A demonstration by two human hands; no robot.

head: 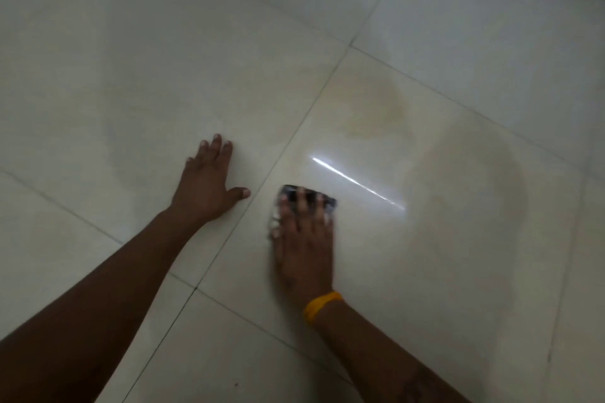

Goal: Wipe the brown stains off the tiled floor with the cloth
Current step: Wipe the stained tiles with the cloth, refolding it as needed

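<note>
The head view looks down on a pale glossy tiled floor (114, 75) crossed by thin dark grout lines. The 2 hands are set apart on neighbouring tiles, with 1 grout line running between them.

The left hand (206, 183) lies flat with its fingers straight and spread, palm on the floor and holding nothing. It looks placed there as a prop, taking the person's weight while leaning forward over the work.

The right hand (302, 239) presses down on the cloth (306, 195), a small dark patterned piece that shows beyond the fingertips and along the hand's left side. The fingers are stretched out over it rather than closed round it, which spreads the pressure so the cloth stays flat against the tile. The hand is blurred, so it is probably mid-stroke. A yellow wristband (322, 306) sits on that wrist.

The cloth lies near the left edge of its tile, close to the grout line. Farther along the same tile, a faint brown stain (389, 101) spreads near the far corner, well apart from the cloth. A second brownish arc (510, 180) curves near the tile's right edge; whether it is stain or a damp mark cannot be told. A bright streak of reflected light (357, 181) crosses the tile between cloth and stains.

Judging by this, the wiping is not finished.
</note>
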